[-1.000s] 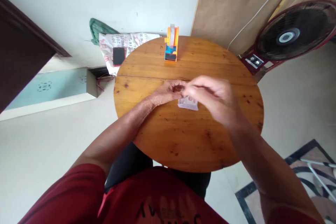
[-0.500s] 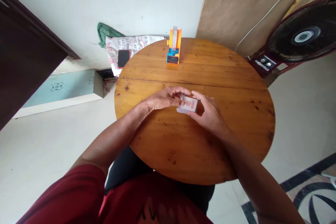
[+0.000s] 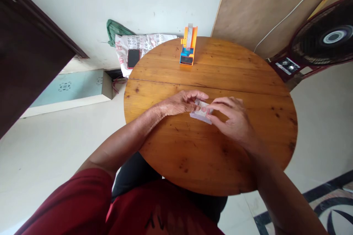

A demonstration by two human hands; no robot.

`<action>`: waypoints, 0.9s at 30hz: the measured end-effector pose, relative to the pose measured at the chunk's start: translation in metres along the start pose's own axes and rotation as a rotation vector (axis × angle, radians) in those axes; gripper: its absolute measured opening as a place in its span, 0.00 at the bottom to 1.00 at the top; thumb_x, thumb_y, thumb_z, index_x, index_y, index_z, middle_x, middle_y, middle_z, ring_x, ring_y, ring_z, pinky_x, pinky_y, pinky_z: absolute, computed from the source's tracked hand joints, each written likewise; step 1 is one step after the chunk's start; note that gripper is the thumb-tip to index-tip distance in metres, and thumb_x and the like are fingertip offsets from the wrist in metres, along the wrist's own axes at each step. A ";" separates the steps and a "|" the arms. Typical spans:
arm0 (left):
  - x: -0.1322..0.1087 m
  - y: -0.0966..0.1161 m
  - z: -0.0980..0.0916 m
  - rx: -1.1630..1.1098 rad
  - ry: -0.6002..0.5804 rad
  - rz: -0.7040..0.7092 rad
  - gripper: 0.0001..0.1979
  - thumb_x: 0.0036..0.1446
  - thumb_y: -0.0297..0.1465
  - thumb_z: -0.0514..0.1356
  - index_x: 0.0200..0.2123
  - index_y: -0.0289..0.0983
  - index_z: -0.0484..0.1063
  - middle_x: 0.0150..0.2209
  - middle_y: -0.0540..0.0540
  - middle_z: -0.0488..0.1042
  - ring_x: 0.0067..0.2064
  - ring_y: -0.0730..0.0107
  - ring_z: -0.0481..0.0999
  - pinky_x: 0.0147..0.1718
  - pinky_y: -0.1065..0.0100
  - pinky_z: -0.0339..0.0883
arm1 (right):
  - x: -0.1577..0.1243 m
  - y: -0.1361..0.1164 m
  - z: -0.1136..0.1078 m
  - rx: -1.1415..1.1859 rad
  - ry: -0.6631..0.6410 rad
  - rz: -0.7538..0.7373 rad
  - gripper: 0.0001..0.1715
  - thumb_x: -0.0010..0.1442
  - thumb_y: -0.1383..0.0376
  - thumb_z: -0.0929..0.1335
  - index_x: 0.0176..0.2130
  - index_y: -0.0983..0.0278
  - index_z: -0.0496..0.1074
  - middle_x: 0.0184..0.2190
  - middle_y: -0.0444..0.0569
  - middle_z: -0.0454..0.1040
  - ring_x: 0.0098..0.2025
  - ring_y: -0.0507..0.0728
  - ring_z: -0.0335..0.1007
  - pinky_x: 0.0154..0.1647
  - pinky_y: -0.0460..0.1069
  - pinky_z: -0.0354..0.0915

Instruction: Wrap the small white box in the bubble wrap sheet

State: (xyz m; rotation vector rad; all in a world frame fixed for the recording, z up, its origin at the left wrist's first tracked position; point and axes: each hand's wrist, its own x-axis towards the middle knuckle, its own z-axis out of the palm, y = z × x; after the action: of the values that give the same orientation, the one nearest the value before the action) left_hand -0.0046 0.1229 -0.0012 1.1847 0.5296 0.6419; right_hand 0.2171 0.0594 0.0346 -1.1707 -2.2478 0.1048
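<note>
A small deck of cards (image 3: 200, 112) with a pale back and red markings lies in the middle of the round wooden table (image 3: 220, 154). My left hand (image 3: 180, 102) rests on the table and its curled fingers grip the deck's left end. From the right, my right hand (image 3: 234, 119) reaches in, thumb and fingertips pinched on the top of the deck. Most of the deck is hidden under the fingers of both hands.
An orange and blue plastic holder (image 3: 188, 47) stands at the table's far edge. Behind it a printed sack (image 3: 143, 46), a green bag (image 3: 117, 31) and a black phone (image 3: 133, 58) lie by the wall. A floor fan (image 3: 322, 40) stands at the right.
My right hand came down from above the deck, held it at its right side, and now lies over its top with fingers pinched. My left hand has stayed on the deck's left end.
</note>
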 end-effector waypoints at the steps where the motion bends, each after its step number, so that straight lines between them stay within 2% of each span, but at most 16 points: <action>1: 0.000 -0.001 0.000 -0.006 0.000 0.006 0.26 0.47 0.33 0.76 0.49 0.36 0.75 0.41 0.46 0.78 0.39 0.72 0.76 0.41 0.68 0.67 | 0.002 -0.001 -0.001 -0.031 -0.026 -0.017 0.04 0.62 0.63 0.71 0.39 0.57 0.79 0.41 0.48 0.80 0.42 0.61 0.75 0.47 0.58 0.63; 8: 0.001 -0.004 -0.002 0.007 -0.004 0.023 0.27 0.47 0.35 0.76 0.50 0.37 0.75 0.44 0.46 0.78 0.40 0.72 0.76 0.43 0.68 0.67 | 0.011 -0.002 -0.001 -0.149 -0.068 -0.125 0.10 0.67 0.63 0.69 0.34 0.58 0.79 0.38 0.45 0.82 0.37 0.58 0.73 0.45 0.57 0.59; 12: 0.002 -0.002 -0.003 0.043 -0.006 0.026 0.28 0.47 0.39 0.76 0.50 0.36 0.75 0.43 0.45 0.78 0.38 0.73 0.75 0.39 0.69 0.67 | 0.010 -0.002 0.005 -0.188 -0.010 -0.128 0.11 0.67 0.65 0.68 0.33 0.58 0.78 0.37 0.46 0.82 0.36 0.58 0.72 0.45 0.58 0.59; 16: 0.000 0.003 -0.002 0.082 -0.010 0.016 0.28 0.48 0.39 0.75 0.51 0.36 0.75 0.41 0.46 0.79 0.37 0.73 0.74 0.38 0.69 0.67 | 0.010 -0.001 0.011 -0.164 0.047 -0.100 0.11 0.66 0.66 0.68 0.31 0.58 0.77 0.36 0.46 0.82 0.37 0.58 0.72 0.44 0.57 0.60; 21: -0.002 0.005 0.000 0.100 -0.030 0.000 0.27 0.50 0.38 0.74 0.51 0.36 0.75 0.40 0.47 0.79 0.37 0.73 0.75 0.40 0.68 0.67 | 0.009 0.004 0.013 -0.105 0.026 -0.050 0.11 0.68 0.65 0.66 0.32 0.58 0.75 0.36 0.46 0.81 0.38 0.59 0.73 0.43 0.57 0.60; 27: 0.000 0.005 0.004 0.138 -0.002 0.024 0.27 0.48 0.38 0.74 0.50 0.34 0.75 0.40 0.46 0.79 0.39 0.71 0.76 0.41 0.68 0.68 | 0.009 0.007 0.014 -0.002 0.028 0.035 0.12 0.68 0.64 0.66 0.32 0.59 0.74 0.38 0.49 0.80 0.39 0.59 0.74 0.44 0.57 0.63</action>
State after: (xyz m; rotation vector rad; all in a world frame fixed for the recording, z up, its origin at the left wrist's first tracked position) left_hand -0.0029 0.1216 0.0045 1.3222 0.5663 0.6325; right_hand 0.2112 0.0730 0.0252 -1.2061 -2.2040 0.0990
